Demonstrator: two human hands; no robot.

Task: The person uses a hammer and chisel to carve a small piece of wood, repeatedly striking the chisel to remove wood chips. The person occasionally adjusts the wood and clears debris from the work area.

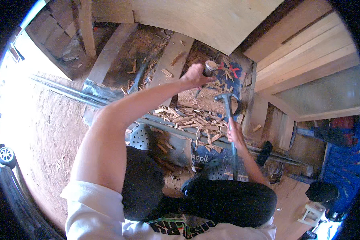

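Note:
My left hand (193, 77) is closed around a chisel (211, 65). The chisel's round pale butt end faces up, and a narrow metal blade seems to show below the hand. Under it lies a pale piece of wood (206, 101) with chips around it. In my right hand (235, 134) is a claw hammer (227, 102), gripped partway along its handle. The hammer head stands just right of and nearer than my left hand, apart from the chisel. The handle's lower end reaches down toward my knee.
Wood chips (192, 119) pile up before my feet. Long planks (304, 56) and a plywood panel (204, 18) stand at the far side. A metal rail (68, 89) crosses the ground. A white stool (312, 213) is at the right, a car (8, 168) at the left.

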